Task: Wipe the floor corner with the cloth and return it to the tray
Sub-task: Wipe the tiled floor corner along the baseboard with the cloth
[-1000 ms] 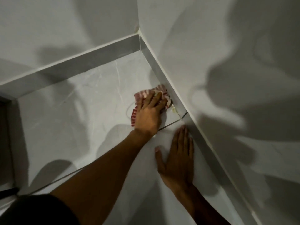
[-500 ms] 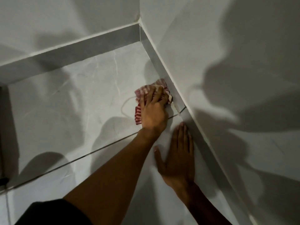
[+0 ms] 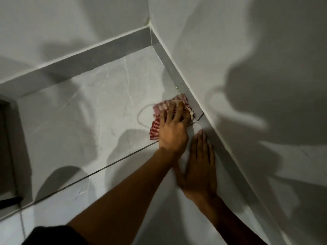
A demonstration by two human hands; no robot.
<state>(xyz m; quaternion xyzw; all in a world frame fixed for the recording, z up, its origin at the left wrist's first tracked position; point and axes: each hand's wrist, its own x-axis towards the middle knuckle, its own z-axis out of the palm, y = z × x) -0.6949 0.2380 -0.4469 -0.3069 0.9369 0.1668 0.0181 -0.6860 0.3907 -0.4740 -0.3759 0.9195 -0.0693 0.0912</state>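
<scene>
A red-and-white striped cloth (image 3: 163,106) lies crumpled on the grey marble floor (image 3: 88,112), against the right-hand skirting (image 3: 184,87). My left hand (image 3: 172,131) presses down on it with fingers spread over the fabric. My right hand (image 3: 200,167) lies flat, palm down, on the floor just nearer me, beside the same skirting, holding nothing. The floor corner (image 3: 152,45) is farther away, beyond the cloth. No tray is in view.
White walls rise on the far side and on the right, with grey skirting along both. A dark grout line (image 3: 106,167) crosses the floor under my left wrist. A dark door frame edge (image 3: 7,138) stands at the far left. Strong shadows fall across floor and walls.
My left hand has slid the cloth a little towards me along the right skirting, closer to my right hand. My right hand has stayed flat on the floor.
</scene>
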